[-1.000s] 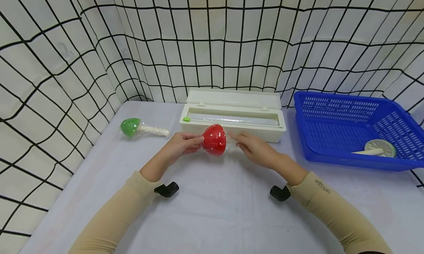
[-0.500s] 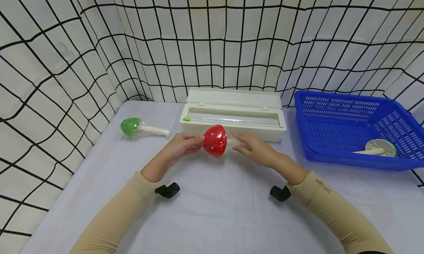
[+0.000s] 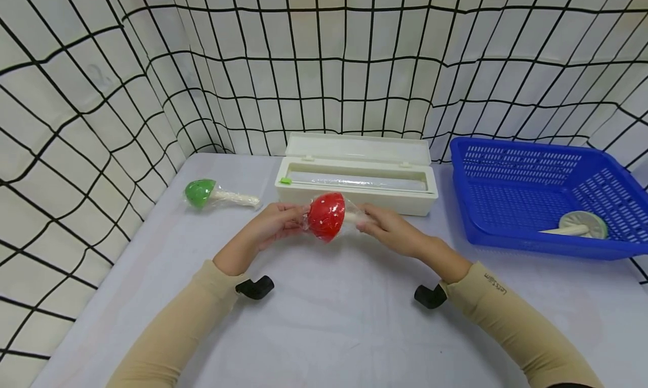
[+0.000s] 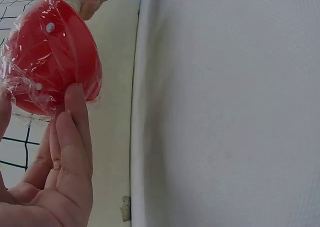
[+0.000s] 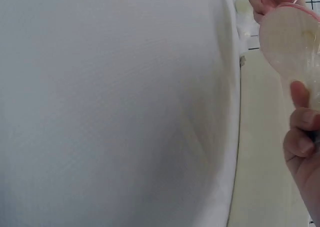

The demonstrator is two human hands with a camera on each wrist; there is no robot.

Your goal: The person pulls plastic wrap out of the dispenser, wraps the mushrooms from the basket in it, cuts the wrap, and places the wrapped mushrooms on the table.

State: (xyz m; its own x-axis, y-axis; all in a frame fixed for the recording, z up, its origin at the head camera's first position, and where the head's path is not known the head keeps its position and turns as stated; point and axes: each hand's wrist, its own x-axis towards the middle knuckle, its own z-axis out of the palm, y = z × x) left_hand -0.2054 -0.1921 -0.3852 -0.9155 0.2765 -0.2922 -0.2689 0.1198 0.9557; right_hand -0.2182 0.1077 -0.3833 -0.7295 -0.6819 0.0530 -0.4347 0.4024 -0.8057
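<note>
A red toy mushroom (image 3: 326, 216) with white dots, wrapped in clear cling film, lies crosswise between both hands in front of the white box. My left hand (image 3: 275, 225) pinches the wrapped cap at its top, thumb on one side and fingers on the other. Crinkled cling film (image 4: 30, 82) bunches around these fingertips in the left wrist view. At the other end, my right hand (image 3: 387, 226) grips the stem, its fingers (image 5: 302, 119) curled round it. The cap's pale underside (image 5: 285, 39) faces the right wrist camera.
Behind the hands stands a white cling film dispenser (image 3: 354, 199), lid up, with a film roll and green slider. A wrapped green toy mushroom (image 3: 199, 193) lies left. The blue basket (image 3: 506, 239) at right holds another toy mushroom (image 3: 582, 225). Black netting surrounds the table.
The right hand has closed in on the stem, drawing the film along it. The red cap has tilted slightly, and the left fingers have shifted over the film at its top.
</note>
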